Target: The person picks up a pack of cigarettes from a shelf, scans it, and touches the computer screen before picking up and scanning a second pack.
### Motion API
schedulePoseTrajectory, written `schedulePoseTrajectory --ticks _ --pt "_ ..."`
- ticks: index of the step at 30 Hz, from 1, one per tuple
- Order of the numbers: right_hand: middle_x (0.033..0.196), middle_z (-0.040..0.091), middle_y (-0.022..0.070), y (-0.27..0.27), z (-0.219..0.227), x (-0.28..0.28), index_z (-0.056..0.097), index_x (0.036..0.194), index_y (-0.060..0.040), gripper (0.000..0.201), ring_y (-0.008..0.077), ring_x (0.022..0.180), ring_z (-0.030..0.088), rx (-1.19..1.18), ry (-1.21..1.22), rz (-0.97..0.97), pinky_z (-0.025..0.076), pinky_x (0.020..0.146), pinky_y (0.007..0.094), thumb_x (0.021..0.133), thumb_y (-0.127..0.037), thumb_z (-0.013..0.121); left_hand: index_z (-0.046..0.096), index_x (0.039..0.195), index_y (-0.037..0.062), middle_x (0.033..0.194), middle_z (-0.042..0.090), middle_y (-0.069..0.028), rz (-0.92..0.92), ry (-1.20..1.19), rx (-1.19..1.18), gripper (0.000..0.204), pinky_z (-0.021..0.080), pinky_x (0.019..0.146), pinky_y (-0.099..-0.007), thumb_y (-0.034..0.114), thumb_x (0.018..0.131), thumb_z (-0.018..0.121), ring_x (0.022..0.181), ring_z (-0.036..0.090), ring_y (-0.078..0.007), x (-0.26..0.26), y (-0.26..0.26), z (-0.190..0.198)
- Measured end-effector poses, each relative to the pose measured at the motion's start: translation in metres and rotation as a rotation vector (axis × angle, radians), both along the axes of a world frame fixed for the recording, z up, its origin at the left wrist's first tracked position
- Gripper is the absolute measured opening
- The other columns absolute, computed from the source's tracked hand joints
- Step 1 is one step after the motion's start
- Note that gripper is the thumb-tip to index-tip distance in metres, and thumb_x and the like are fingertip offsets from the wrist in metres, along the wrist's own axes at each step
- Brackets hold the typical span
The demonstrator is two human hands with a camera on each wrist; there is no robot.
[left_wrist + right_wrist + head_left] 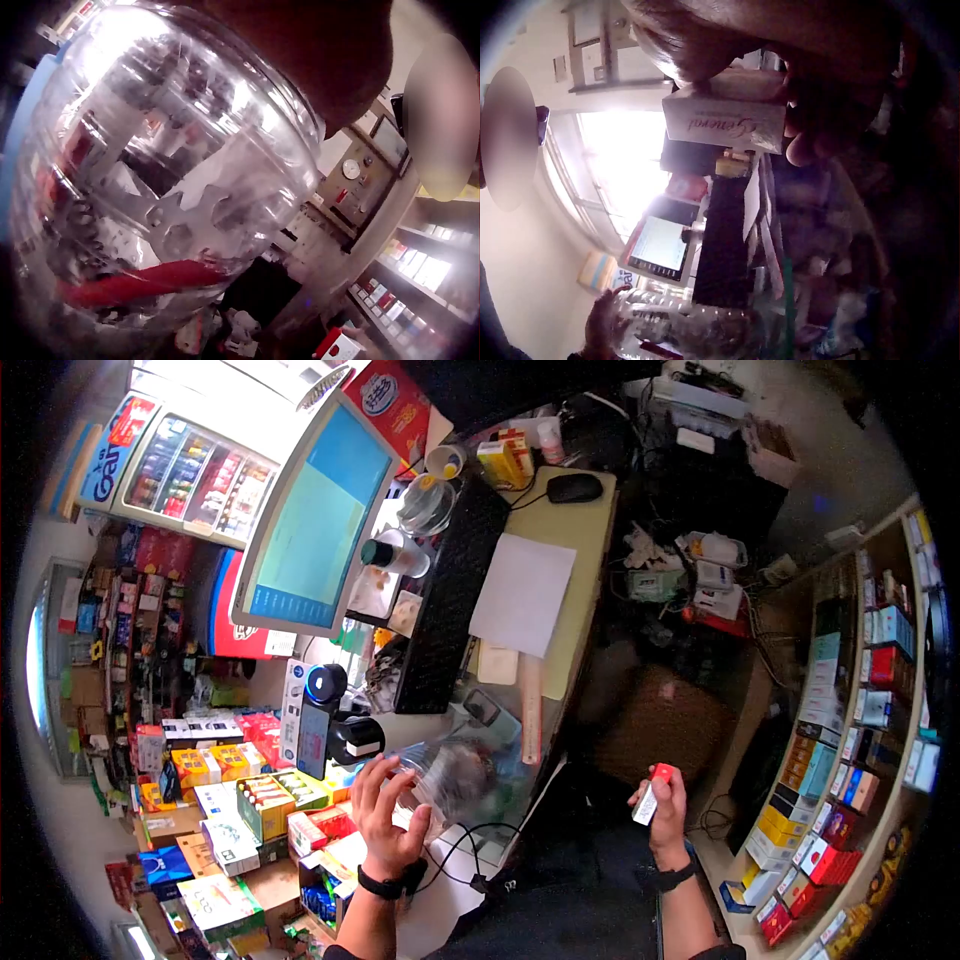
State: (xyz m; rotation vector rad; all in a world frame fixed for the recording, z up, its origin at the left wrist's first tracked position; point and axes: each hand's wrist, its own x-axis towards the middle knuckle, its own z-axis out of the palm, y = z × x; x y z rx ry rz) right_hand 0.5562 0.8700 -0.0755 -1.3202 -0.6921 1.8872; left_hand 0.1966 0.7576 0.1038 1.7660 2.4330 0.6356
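My left hand (390,822) grips one end of a clear plastic jar (458,772), which lies tilted over the desk. Through its ribbed wall, the left wrist view shows a flat metal piece with notches (180,225), a red strip (142,283) and other small items. A blue edge (30,112) runs round the jar's far side. Away to the right, my right hand (672,812) pinches a small red and white box (650,800) between thumb and fingers. In the right wrist view the box's pale side carries the red word "General".
Beyond the jar stand a monitor (318,520), a black keyboard (455,595) and a payment device (318,725). White paper (522,595) and a wooden ruler (531,710) lie on the desk. Boxed goods (265,805) crowd the left; shelves of small boxes (820,810) line the right.
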Motion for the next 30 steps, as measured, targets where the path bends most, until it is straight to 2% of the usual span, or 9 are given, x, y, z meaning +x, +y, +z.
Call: schedulePoseTrajectory --ticks 7,12,16,17,20,21,27,28,30 --pt "0.087 0.063 0.0044 -0.002 0.031 -0.001 0.055 0.123 -0.0049 0.048 0.0154 0.074 0.068 0.106 -0.018 0.003 0.055 0.068 0.0300 0.097 -0.041 0.071 0.071 0.118 0.0062 0.134 0.065 -0.0172 -0.015 0.018 0.059 0.038 0.041 0.112 -0.0535 0.028 0.087 0.074 0.131 0.055 -0.0421 0.003 -0.002 -0.001" --pt "0.086 0.063 0.0067 -0.005 0.059 0.003 0.056 0.123 -0.0028 0.053 0.0160 0.074 0.066 0.144 -0.045 0.000 0.054 0.071 0.0297 0.097 -0.046 0.069 0.063 0.132 0.0072 0.146 0.055 -0.0176 -0.078 0.116 -0.047 0.050 0.035 0.118 -0.0547 0.024 0.088 0.078 0.139 0.048 -0.0420 0.008 -0.002 0.010" --pt "0.085 0.063 0.0064 -0.011 0.063 0.011 0.056 0.123 -0.0026 0.053 0.0157 0.074 0.066 0.166 -0.050 -0.013 0.055 0.071 0.0301 0.098 -0.047 0.069 0.063 0.134 0.0054 0.146 0.056 -0.0180 -0.153 -0.045 0.046 0.056 0.038 0.117 -0.0535 0.025 0.086 0.082 0.139 0.049 -0.0413 0.028 0.018 0.054" --pt "0.086 0.063 0.0063 -0.013 0.063 0.012 0.056 0.123 -0.0027 0.052 0.0157 0.074 0.066 0.175 -0.057 -0.018 0.055 0.072 0.0302 0.098 -0.047 0.069 0.062 0.136 0.0036 0.146 0.057 -0.0195 -0.177 -0.145 0.100 0.057 0.042 0.114 -0.0502 0.028 0.089 0.081 0.136 0.053 -0.0400 0.031 0.025 0.068" --pt "0.086 0.063 0.0060 -0.019 0.058 0.015 0.056 0.122 -0.0033 0.051 0.0153 0.075 0.065 0.178 -0.067 -0.039 0.055 0.072 0.0303 0.099 -0.048 0.068 0.061 0.137 -0.0004 0.144 0.059 -0.0223 -0.240 -0.300 0.282 0.058 0.044 0.112 -0.0469 0.038 0.096 0.075 0.132 0.058 -0.0362 0.037 0.051 0.113" --pt "0.086 0.063 0.0060 -0.020 0.057 0.015 0.056 0.122 -0.0034 0.051 0.0152 0.075 0.065 0.173 -0.067 -0.039 0.055 0.072 0.0302 0.099 -0.048 0.068 0.060 0.138 -0.0016 0.142 0.061 -0.0226 -0.262 -0.246 0.330 0.059 0.044 0.112 -0.0463 0.039 0.098 0.073 0.132 0.058 -0.0354 0.034 0.058 0.123" --pt "0.087 0.063 0.0060 -0.024 0.058 0.010 0.056 0.122 -0.0037 0.054 0.0149 0.075 0.065 0.165 -0.050 -0.037 0.056 0.072 0.0297 0.098 -0.049 0.070 0.050 0.146 -0.0074 0.147 0.058 -0.0236 -0.307 -0.360 0.638 0.057 0.039 0.121 -0.0492 0.028 0.103 0.063 0.139 0.055 -0.0355 0.007 0.115 0.186" --pt "0.088 0.063 0.0059 -0.024 0.061 0.009 0.056 0.123 -0.0036 0.054 0.0149 0.075 0.066 0.165 -0.056 -0.042 0.056 0.072 0.0298 0.097 -0.050 0.070 0.047 0.150 -0.0077 0.150 0.055 -0.0239 -0.316 -0.316 0.637 0.049 0.040 0.121 -0.0500 0.020 0.110 0.046 0.138 0.055 -0.0351 -0.002 0.127 0.193" --pt "0.088 0.063 0.0049 -0.024 0.059 0.008 0.056 0.122 -0.0045 0.053 0.0149 0.074 0.066 0.169 -0.047 -0.054 0.056 0.070 0.0300 0.097 -0.049 0.071 0.049 0.150 -0.0060 0.148 0.058 -0.0211 -0.201 -0.348 0.664 0.047 0.042 0.119 -0.0445 0.019 0.110 0.050 0.137 0.057 -0.0307 -0.011 0.155 0.203"
